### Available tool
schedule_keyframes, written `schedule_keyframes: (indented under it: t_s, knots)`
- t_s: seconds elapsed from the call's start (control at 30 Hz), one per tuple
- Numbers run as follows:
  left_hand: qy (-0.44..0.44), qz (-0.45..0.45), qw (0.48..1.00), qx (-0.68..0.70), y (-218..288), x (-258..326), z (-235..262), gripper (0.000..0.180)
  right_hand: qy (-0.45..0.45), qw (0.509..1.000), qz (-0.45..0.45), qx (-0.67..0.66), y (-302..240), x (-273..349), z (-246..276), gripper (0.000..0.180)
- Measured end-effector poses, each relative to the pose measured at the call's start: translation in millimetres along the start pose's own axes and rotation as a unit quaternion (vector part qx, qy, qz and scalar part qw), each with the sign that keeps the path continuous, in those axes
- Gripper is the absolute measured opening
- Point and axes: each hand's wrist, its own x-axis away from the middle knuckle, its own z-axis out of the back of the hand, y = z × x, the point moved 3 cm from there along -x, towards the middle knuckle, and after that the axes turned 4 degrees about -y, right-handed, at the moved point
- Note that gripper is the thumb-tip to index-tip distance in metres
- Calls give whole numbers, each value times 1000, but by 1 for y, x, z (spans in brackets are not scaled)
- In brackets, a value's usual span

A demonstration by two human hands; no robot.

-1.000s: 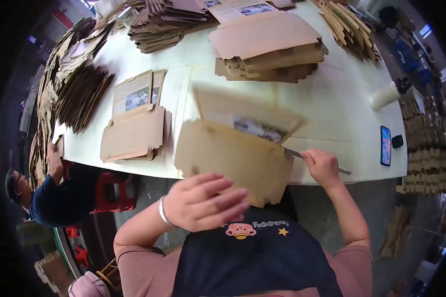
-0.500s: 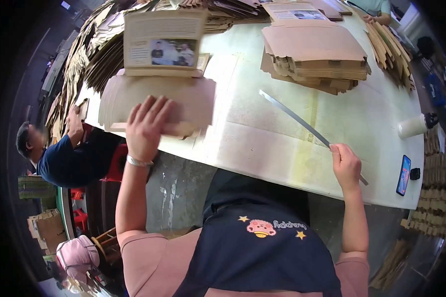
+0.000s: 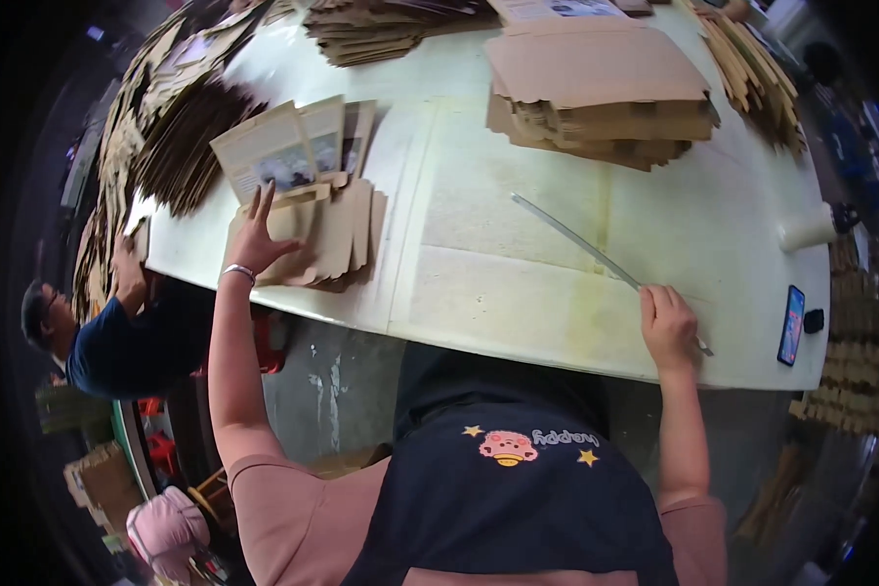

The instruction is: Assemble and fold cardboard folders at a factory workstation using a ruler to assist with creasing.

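Resting flat on a small heap of folded cardboard boxes (image 3: 327,234), the left hand (image 3: 257,242) has its fingers spread wide and straight; it presses on the top piece and grips nothing. The heap lies near the left edge of the pale table (image 3: 518,283), its upper pieces fanned out so that two or three printed flaps with a picture label show at the back.

One long metal ruler (image 3: 596,256) — thin, straight, grey — runs diagonally across the bare middle of the table. The right hand (image 3: 668,325) is closed around its near end at the table's front edge, knuckles up, and the ruler's tip pokes out just past the hand.

Two larger stacks of flat brown cardboard stand further back: one thick stack (image 3: 601,93) right of centre, one darker stack (image 3: 391,24) at the far edge. More corrugated sheets fan out in a ragged pile (image 3: 181,127) at the left end, and another row (image 3: 747,68) lies along the right rim.

One dark phone (image 3: 791,324) lies near the right front corner — well apart from the ruler hand — with one white roll (image 3: 809,230) beyond it. A second person in a dark blue shirt (image 3: 117,347) sits at the left end, one hand on the cardboard there.
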Motion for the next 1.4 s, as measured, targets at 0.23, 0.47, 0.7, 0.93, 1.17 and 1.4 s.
schedule_keyframes:
  t_s: [0.23, 0.47, 0.7, 0.93, 1.17, 1.4]
  knots:
    - [-179, 28, 983, -2, 7, -49, -3, 135, 29, 1000, 10, -2, 0, -5, -1, 14]
    - [-85, -229, 967, -76, 221, -106, 55, 78, 27, 999, -14, -20, 7, 1, -9, 18]
    - [273, -388, 870, -133, 443, -139, 45, 75, 123, 992, -8, -27, 3, 6, -4, 22]
    - [3, -358, 931, -68, 448, -173, 51, 45, 99, 994, 1, -36, 11, 5, -2, 23]
    - [187, -365, 905, -110, 409, -80, 115, 41, 130, 990, -18, -50, 16, 9, -4, 24]
    - [94, -373, 914, -130, 327, 107, 27, 60, 136, 986, -91, -27, 9, 1, -7, 22]
